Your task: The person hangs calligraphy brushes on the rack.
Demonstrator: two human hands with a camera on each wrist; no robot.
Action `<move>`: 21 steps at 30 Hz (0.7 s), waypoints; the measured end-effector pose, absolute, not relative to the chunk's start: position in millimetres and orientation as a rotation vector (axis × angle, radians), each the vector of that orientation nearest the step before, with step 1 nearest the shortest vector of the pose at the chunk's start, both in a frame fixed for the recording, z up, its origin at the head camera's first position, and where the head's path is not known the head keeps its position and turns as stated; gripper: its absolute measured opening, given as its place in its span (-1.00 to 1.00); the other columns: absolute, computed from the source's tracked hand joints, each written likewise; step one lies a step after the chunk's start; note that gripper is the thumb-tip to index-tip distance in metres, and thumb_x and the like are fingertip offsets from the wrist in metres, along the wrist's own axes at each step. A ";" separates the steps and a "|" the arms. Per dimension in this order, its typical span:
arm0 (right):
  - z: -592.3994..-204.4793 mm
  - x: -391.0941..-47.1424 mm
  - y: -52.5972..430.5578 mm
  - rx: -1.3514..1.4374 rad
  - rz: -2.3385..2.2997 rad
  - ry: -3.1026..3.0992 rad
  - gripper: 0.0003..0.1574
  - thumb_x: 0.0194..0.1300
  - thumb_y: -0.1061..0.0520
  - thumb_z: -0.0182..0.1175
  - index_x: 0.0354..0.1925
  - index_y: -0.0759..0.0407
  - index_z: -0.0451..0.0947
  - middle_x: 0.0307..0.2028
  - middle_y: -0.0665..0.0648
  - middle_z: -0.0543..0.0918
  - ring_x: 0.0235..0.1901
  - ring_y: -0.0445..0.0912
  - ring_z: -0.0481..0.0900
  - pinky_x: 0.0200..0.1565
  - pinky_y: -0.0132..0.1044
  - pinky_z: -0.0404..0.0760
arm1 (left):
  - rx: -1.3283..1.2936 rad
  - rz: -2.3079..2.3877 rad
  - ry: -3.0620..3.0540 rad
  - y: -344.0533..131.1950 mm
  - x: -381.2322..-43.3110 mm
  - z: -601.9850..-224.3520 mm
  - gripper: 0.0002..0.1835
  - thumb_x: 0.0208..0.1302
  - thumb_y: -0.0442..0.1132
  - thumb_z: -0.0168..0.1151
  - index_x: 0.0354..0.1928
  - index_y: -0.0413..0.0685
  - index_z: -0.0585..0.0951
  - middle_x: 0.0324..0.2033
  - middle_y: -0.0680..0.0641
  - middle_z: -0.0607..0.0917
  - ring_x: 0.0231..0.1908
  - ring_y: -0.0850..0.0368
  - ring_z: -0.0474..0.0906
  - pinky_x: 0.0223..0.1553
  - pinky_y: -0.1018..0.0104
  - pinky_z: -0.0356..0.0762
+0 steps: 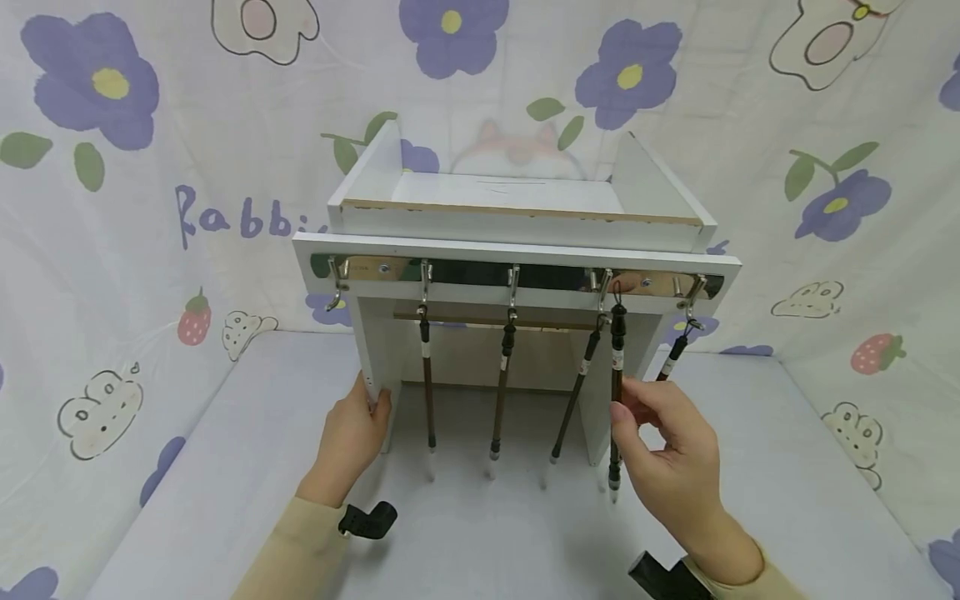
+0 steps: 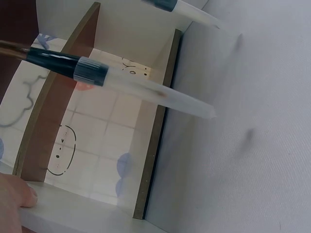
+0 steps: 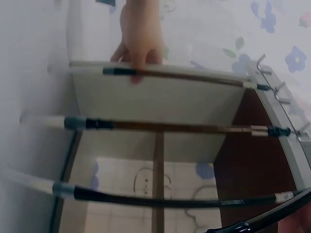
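My right hand (image 1: 675, 458) pinches a dark calligraphy brush (image 1: 617, 342) between thumb and fingers. It stands upright, its cord loop close to the fourth hook (image 1: 604, 287) from the left. Other calligraphy brushes hang from the hooks: one at left (image 1: 427, 367), one in the middle (image 1: 500, 392), a slanted one (image 1: 574, 400), and one at far right (image 1: 672, 360), partly hidden behind my right hand. Clear covers enclose the tips, as on the near brush (image 2: 92, 71) in the left wrist view. My left hand (image 1: 351, 437) grips the left side panel (image 1: 372, 342) of the white shelf.
A metal hook strip (image 1: 472, 272) runs along the shelf's front rail. Its leftmost hook (image 1: 337, 283) bears no brush. On top is an open tray (image 1: 517, 193). The shelf stands on a white tabletop (image 1: 480, 533), with patterned cloth (image 1: 112, 250) behind and at the sides.
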State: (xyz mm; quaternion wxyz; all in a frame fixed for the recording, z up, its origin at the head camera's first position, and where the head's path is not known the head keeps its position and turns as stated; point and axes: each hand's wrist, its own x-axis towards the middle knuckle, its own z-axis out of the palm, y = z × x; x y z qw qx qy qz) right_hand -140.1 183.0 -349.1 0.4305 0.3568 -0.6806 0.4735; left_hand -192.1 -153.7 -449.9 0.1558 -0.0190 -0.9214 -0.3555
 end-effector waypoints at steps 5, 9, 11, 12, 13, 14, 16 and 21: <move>-346.5 -138.1 168.5 0.927 1.171 -1.728 -0.75 0.27 0.29 0.19 -0.18 0.52 0.59 -0.39 0.24 0.61 -0.36 -0.21 0.54 -0.26 -0.55 0.51 | -0.053 -1.025 -2.637 -152.6 -191.3 -448.3 -0.56 0.45 -0.19 0.02 0.27 -0.24 0.30 -0.07 -0.44 0.62 -0.22 -0.30 0.66 -0.34 -0.11 0.60; -350.8 -139.9 162.0 0.945 1.164 -1.784 -0.76 0.28 0.30 0.21 -0.15 0.48 0.61 -0.38 0.21 0.62 -0.36 -0.19 0.53 -0.25 -0.54 0.51 | -0.046 -1.027 -2.640 -152.1 -191.2 -448.2 -0.56 0.46 -0.18 0.01 0.27 -0.24 0.30 -0.08 -0.45 0.62 -0.23 -0.31 0.65 -0.35 -0.12 0.59; -355.5 -142.1 160.9 0.954 1.152 -1.819 -0.75 0.30 0.27 0.23 -0.12 0.46 0.62 -0.36 0.19 0.62 -0.37 -0.18 0.52 -0.26 -0.53 0.50 | -0.044 -1.031 -2.642 -151.6 -190.8 -447.9 -0.55 0.47 -0.17 -0.01 0.28 -0.24 0.30 -0.07 -0.45 0.62 -0.22 -0.31 0.65 -0.34 -0.12 0.60; -358.6 -143.6 160.8 0.959 1.147 -1.833 -0.74 0.30 0.27 0.24 -0.10 0.44 0.62 -0.35 0.18 0.62 -0.38 -0.17 0.52 -0.27 -0.52 0.50 | -0.045 -1.035 -2.643 -151.4 -190.5 -447.7 -0.55 0.47 -0.17 -0.01 0.28 -0.24 0.29 -0.07 -0.45 0.62 -0.22 -0.31 0.65 -0.34 -0.12 0.59; -361.1 -144.9 160.5 0.963 1.144 -1.844 -0.74 0.30 0.26 0.25 -0.09 0.43 0.62 -0.34 0.16 0.62 -0.38 -0.17 0.51 -0.29 -0.50 0.50 | -0.046 -1.036 -2.642 -151.3 -190.4 -447.7 -0.55 0.47 -0.17 -0.01 0.28 -0.23 0.29 -0.07 -0.45 0.62 -0.22 -0.31 0.65 -0.35 -0.11 0.59; -362.8 -145.7 159.8 0.968 1.144 -1.851 -0.73 0.30 0.25 0.25 -0.09 0.42 0.62 -0.33 0.15 0.62 -0.39 -0.17 0.51 -0.31 -0.49 0.50 | -0.046 -1.036 -2.642 -151.3 -190.2 -447.7 -0.55 0.47 -0.17 -0.02 0.28 -0.23 0.29 -0.06 -0.45 0.62 -0.22 -0.31 0.65 -0.34 -0.11 0.59; -364.3 -146.2 157.2 0.978 1.146 -1.858 -0.71 0.31 0.22 0.25 -0.08 0.42 0.62 -0.33 0.15 0.62 -0.40 -0.16 0.50 -0.34 -0.48 0.49 | -0.047 -1.038 -2.640 -151.4 -189.8 -447.8 -0.55 0.47 -0.16 -0.02 0.29 -0.23 0.29 -0.06 -0.44 0.62 -0.22 -0.31 0.65 -0.35 -0.11 0.59; -365.7 -147.3 148.0 1.000 1.175 -1.858 -0.72 0.25 0.28 0.29 -0.08 0.40 0.62 -0.32 0.14 0.62 -0.40 -0.16 0.49 -0.35 -0.48 0.48 | -0.051 -1.028 -2.634 -152.4 -190.6 -448.4 -0.56 0.46 -0.17 0.00 0.27 -0.24 0.31 -0.10 -0.44 0.63 -0.25 -0.28 0.66 -0.38 -0.07 0.59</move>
